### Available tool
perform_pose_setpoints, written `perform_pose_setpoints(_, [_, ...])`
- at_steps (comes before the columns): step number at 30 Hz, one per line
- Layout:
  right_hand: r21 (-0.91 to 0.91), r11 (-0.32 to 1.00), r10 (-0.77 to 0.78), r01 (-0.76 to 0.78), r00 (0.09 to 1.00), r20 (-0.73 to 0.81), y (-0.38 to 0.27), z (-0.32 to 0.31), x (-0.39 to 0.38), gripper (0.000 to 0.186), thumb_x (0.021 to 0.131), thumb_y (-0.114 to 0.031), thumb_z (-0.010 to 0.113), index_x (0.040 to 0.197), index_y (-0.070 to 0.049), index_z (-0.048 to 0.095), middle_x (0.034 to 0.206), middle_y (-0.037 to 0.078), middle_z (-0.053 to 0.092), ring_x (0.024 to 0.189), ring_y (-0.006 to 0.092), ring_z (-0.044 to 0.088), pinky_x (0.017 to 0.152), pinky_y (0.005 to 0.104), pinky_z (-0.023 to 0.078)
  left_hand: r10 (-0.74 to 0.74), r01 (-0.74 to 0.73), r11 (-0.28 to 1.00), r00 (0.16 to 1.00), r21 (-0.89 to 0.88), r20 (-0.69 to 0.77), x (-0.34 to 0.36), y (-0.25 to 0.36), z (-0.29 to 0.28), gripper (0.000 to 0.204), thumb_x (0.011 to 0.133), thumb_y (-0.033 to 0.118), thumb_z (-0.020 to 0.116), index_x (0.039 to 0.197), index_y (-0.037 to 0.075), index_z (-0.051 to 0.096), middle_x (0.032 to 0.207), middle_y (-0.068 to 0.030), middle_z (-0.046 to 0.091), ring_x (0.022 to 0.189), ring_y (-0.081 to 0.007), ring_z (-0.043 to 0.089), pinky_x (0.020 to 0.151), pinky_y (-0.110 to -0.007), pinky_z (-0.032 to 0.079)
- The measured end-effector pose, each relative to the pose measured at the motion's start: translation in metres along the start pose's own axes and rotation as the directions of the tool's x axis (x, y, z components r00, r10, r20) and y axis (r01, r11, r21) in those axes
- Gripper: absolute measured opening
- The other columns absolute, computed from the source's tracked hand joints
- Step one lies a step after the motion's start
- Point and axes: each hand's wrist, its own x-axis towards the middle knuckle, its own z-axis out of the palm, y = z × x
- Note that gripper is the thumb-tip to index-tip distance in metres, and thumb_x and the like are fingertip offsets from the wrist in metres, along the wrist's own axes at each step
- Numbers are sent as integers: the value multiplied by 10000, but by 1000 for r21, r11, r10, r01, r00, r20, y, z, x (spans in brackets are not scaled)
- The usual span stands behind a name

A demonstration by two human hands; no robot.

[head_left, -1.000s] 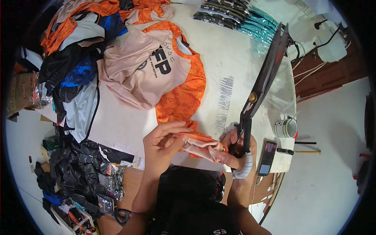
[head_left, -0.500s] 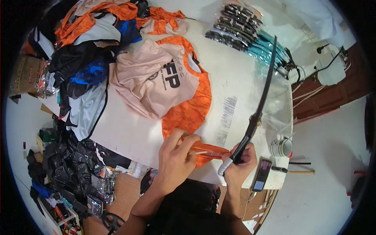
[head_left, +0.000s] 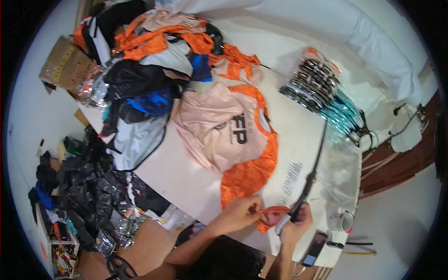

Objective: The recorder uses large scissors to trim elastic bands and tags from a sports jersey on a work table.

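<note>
A pale pink shirt point(head_left: 205, 135) with orange sleeves and black lettering lies spread on the white table point(head_left: 172, 182). My left hand point(head_left: 240, 212) pinches the near end of one orange sleeve, fingers closed on the cloth. The sleeve's open cuff point(head_left: 276, 214) stretches between my two hands. My right hand point(head_left: 295, 229) is closed around the grip of a long, thin black tool point(head_left: 308, 183) with a grey-white end, its slim part pointing away across the table. Whether the right fingers also pinch the cuff is partly hidden behind the tool.
Heaped garments point(head_left: 140, 79) cover the table's far left, beside a cardboard box point(head_left: 67, 65). Packed clothes in clear bags point(head_left: 312, 79) lie far right. A mug point(head_left: 343, 221) and a phone point(head_left: 315, 249) stand near the right edge. Black plastic bags point(head_left: 91, 186) fill the left floor.
The view has shifted, so the table appears lower and to the right. My left hand has changed its grip on the sleeve end, and the cuff now shows opened between the hands.
</note>
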Motion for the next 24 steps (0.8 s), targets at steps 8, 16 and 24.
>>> perform_pose_setpoints(8, [54, 997, 57, -57, 998, -1, 16, 4, 15, 243, 606, 57, 655, 713, -46, 463, 606, -45, 466, 540, 35, 416, 462, 193, 313, -35, 26, 996, 994, -84, -104, 9, 4, 8, 187, 777, 31, 610, 907, 32, 477, 737, -26, 525, 620, -86, 483, 553, -229, 402])
perform_pose_setpoints(16, [146, 973, 159, -180, 977, 144, 32, -8, 14, 238, 652, 56, 671, 760, -59, 493, 668, -25, 503, 570, 57, 469, 510, 185, 354, -112, 97, 991, 978, 93, 174, 71, -55, -109, 414, 818, 270, 651, 1149, 44, 545, 1227, -97, 509, 985, -176, 570, 821, -310, 447])
perform_pose_setpoints(24, [233, 926, 271, -296, 953, 134, 25, 1, 30, 256, 673, 63, 691, 753, -65, 485, 656, -24, 487, 578, 64, 468, 519, 190, 372, 112, 31, 773, 976, 634, -185, 51, -76, -84, 418, 800, 138, 641, 1173, 0, 514, 1183, -163, 538, 959, -240, 586, 837, -303, 443])
